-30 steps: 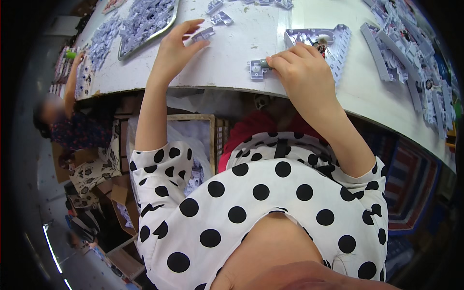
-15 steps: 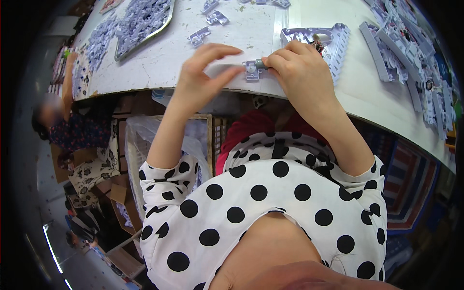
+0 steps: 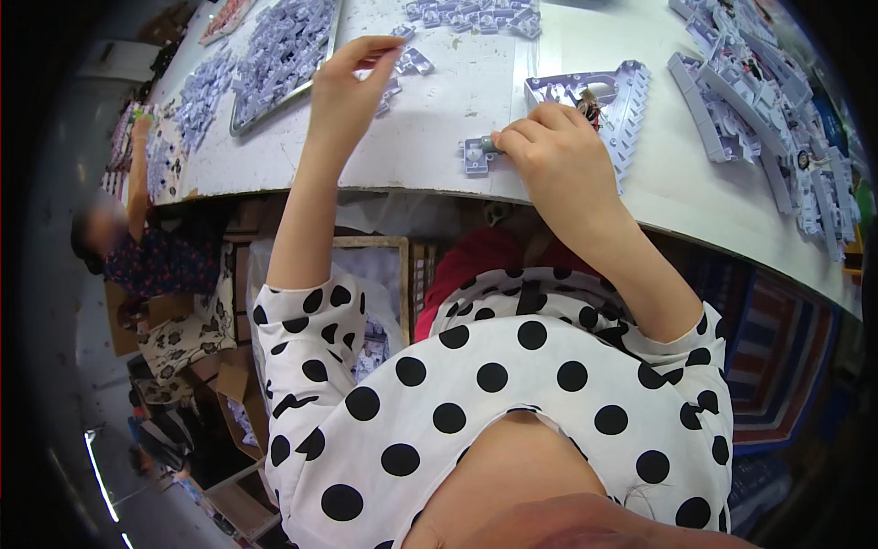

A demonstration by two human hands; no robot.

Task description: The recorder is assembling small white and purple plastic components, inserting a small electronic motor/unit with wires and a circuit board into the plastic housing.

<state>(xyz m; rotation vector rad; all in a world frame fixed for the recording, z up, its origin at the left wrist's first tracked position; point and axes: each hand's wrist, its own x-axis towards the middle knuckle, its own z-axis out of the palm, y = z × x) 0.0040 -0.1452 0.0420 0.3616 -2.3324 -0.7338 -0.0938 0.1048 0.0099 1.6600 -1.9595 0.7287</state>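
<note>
Tray: far left on the table, heaped with pale lilac parts
Left hand: raised over the table, fingers half curled, tips at loose parts; cannot tell if it grips one
Small piece: lilac, flat near the table's front edge, long axis left to right, free end pointing left
Right hand: curled tight, fingertips pinching the piece's right end
Frame: triangular, toothed, just behind the right hand
</note>
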